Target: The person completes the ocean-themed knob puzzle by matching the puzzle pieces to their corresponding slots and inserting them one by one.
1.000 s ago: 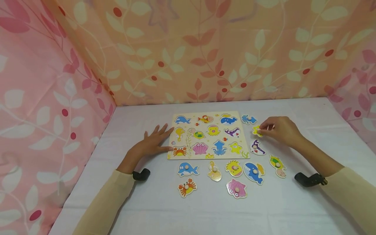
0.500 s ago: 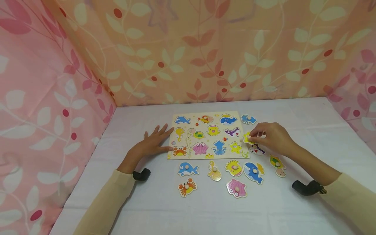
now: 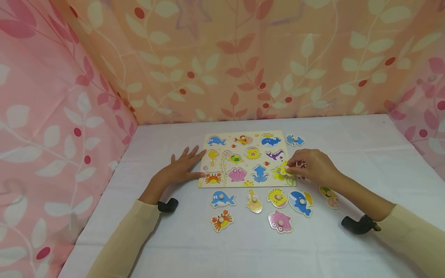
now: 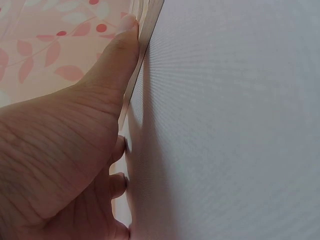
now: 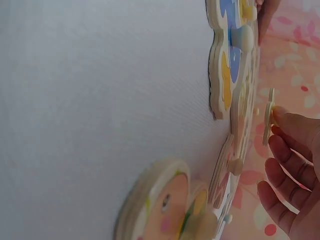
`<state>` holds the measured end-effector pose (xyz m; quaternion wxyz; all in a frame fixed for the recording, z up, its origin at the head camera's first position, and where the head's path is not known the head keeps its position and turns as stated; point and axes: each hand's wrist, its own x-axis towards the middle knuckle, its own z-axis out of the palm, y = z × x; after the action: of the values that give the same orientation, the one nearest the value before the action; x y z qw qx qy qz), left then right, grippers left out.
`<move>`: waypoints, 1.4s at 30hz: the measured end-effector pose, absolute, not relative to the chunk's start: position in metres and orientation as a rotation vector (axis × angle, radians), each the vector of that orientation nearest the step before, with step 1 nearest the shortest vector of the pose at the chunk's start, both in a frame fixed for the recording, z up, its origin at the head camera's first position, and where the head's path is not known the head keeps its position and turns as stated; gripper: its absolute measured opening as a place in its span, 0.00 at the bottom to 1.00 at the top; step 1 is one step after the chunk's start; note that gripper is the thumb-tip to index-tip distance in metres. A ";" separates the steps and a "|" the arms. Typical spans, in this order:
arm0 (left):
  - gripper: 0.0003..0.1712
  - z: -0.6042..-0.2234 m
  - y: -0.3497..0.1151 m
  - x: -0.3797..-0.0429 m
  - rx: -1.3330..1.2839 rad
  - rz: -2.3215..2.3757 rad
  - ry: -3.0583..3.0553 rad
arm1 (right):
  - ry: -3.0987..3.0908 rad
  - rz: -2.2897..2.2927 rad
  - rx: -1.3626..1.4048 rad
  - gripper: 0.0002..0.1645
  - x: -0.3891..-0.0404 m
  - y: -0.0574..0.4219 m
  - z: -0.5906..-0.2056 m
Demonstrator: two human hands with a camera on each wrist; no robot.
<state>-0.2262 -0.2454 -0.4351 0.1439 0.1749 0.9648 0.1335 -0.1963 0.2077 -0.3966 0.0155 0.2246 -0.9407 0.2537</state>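
White cloth [image 3: 156, 243] before floral curtains [image 3: 236, 58]; spread left hand [image 3: 180, 168] touches board [image 3: 247, 165], right hand [image 3: 313, 166] pinches starfish piece [image 3: 284, 169].

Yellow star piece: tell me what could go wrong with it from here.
It could slip: the right-hand grip pinches the yellow star piece by fingertips, clear of the board. Its points might not line up with the printed star shape it partly covers. The same grip might also nudge the purple piece, which it partly hides in the head view.
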 end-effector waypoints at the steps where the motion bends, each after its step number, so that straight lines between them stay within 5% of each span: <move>1: 0.57 -0.435 -0.245 -0.226 0.507 0.384 2.781 | -2.929 0.788 0.704 0.10 -0.196 0.206 -0.397; 42: 0.56 -0.434 -0.245 -0.226 0.517 0.389 2.779 | -3.080 0.773 0.703 0.08 -0.199 0.187 -0.407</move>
<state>-0.2258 -0.2452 -0.4337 0.1438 0.1794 0.9638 0.1350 -0.1989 0.1872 -0.4068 -0.0557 0.2159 -0.9455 0.2374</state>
